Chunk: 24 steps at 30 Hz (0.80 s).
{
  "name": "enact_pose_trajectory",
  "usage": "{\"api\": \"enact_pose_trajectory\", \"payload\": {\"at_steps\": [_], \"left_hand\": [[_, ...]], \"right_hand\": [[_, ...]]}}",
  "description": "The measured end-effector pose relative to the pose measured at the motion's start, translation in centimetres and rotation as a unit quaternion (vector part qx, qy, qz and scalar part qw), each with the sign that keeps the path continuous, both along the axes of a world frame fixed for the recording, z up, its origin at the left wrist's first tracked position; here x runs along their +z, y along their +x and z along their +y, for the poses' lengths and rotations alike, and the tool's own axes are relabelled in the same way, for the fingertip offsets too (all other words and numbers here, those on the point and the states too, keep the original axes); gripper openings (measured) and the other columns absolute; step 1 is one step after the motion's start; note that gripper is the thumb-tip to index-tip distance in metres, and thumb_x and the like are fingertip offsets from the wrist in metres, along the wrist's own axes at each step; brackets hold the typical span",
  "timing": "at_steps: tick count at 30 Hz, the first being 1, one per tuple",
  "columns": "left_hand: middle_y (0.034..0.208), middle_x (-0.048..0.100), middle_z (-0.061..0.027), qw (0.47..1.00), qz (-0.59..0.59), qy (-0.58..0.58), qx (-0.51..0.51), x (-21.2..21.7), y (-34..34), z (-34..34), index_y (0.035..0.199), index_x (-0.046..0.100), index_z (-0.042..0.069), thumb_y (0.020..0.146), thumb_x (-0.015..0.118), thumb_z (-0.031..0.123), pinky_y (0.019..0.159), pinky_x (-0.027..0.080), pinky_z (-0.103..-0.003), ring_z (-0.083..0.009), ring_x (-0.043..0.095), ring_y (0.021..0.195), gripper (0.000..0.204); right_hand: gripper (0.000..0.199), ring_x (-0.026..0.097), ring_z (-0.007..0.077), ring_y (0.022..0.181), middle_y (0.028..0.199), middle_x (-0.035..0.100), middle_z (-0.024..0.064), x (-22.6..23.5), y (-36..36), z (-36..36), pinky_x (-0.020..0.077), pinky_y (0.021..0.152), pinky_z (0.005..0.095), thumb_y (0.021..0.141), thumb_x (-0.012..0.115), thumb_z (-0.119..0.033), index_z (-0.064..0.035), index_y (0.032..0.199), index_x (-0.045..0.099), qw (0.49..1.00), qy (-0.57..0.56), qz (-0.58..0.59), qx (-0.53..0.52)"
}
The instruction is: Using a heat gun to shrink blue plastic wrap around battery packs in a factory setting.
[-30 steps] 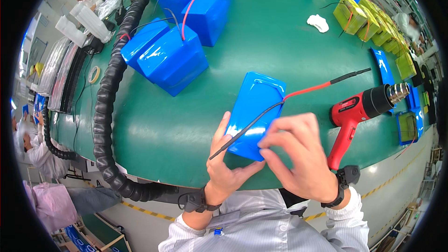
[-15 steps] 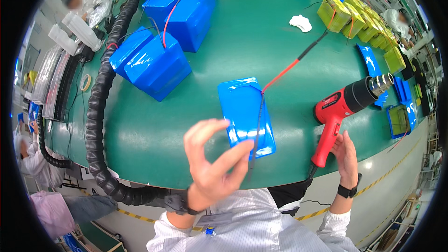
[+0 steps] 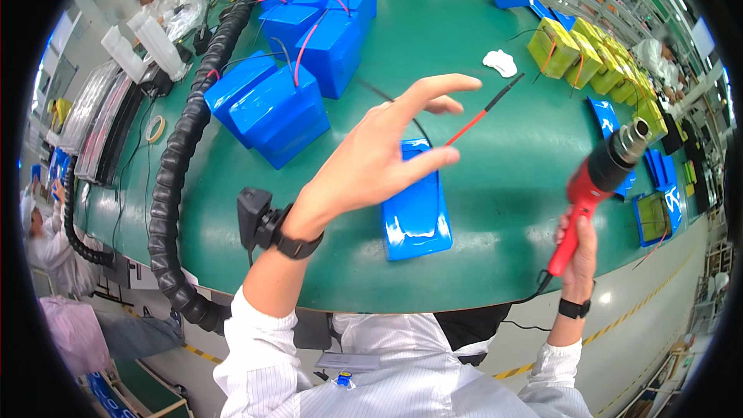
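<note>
A blue shrink-wrapped battery pack (image 3: 416, 224) lies on the green bench in front of me. A red wire (image 3: 467, 127) with a dark sleeved end sticks out from its far end, and a thin black wire curves behind my fingers. My left hand (image 3: 379, 147) hovers above the pack's far end, thumb and fingers spread apart around the wires, holding nothing that I can see. In my right hand (image 3: 582, 251) is a red and black heat gun (image 3: 592, 182), gripped by its handle. Its metal nozzle tilts up and away to the right.
Several wrapped blue packs (image 3: 279, 120) stand at the far left, beside a thick black corrugated hose (image 3: 172, 193). Yellow-green packs (image 3: 553, 48) line the far right, near blue wrap pieces (image 3: 605, 116). A white glove-like item (image 3: 500, 63) lies toward the back. Other people work around the bench.
My left hand has moved from the pack's near side to above its far end. My right hand has closed round the heat gun's handle and shifted it slightly right.
</note>
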<state>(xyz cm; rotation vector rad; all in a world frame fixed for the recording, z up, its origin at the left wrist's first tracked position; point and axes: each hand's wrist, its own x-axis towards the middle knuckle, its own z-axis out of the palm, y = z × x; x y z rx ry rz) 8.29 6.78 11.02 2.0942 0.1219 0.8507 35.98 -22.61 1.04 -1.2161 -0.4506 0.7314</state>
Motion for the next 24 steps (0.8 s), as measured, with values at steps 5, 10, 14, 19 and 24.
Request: {"api": "enact_pose_trajectory", "payload": {"at_steps": [5,10,14,19,24], "left_hand": [[0.099,0.07,-0.0074,0.999,0.034,-0.034,-0.016,0.0,1.0,1.3,0.145,0.046,0.014,0.088,0.07,0.004,0.092,0.051,-0.037,-0.0177,0.068,0.094,0.062],[0.094,0.064,-0.0048,0.989,-0.069,-0.133,-0.002,-1.3,1.7,2.8,0.144,0.045,0.009,0.094,0.064,0.001,0.082,0.052,-0.03,-0.0129,0.063,0.086,0.054],[0.1,0.063,-0.0031,0.97,-0.117,-0.21,0.038,-2.1,0.6,4.2,0.126,0.062,0.002,0.096,0.064,0.004,0.08,0.052,-0.028,-0.0112,0.061,0.087,0.031],[0.103,0.065,-0.0029,0.96,-0.102,-0.248,0.077,-2.4,-0.5,3.5,0.119,0.067,0.002,0.098,0.063,0.009,0.081,0.048,-0.026,-0.009,0.061,0.09,0.023],[0.11,0.067,-0.005,0.967,-0.094,-0.23,0.054,-2.5,-1.7,3.0,0.121,0.067,0.002,0.099,0.063,0.012,0.087,0.049,-0.028,-0.0104,0.061,0.098,0.025]], "right_hand": [[0.047,0.059,0.0134,0.074,0.091,0.061,0.0058,6.4,2.8,-3.7,0.0501,0.064,0.0266,0.09,0.078,-0.031,-0.0027,0.116,0.052,0.974,-0.048,-0.21,-0.071],[0.063,0.067,0.0247,0.097,0.112,0.066,0.0126,11.6,5.7,-11.6,0.0541,0.087,0.0365,0.088,0.079,-0.036,0.002,0.13,0.051,0.838,-0.079,-0.498,-0.21],[0.079,0.062,0.028,0.115,0.129,0.062,0.0154,15.5,3.6,-14.3,0.0479,0.101,0.0415,0.081,0.085,-0.037,0.0009,0.139,0.047,0.895,-0.048,-0.378,-0.232],[0.064,0.066,0.0195,0.102,0.113,0.068,0.013,16.5,-0.9,-8.5,0.0498,0.094,0.0348,0.072,0.089,-0.014,0.0039,0.125,0.057,0.861,-0.085,-0.456,-0.21],[0.079,0.065,0.0203,0.103,0.12,0.064,0.0128,17.3,-0.8,-7.3,0.0499,0.093,0.035,0.071,0.092,-0.017,0.0018,0.134,0.049,0.707,-0.176,-0.672,-0.13]]}}
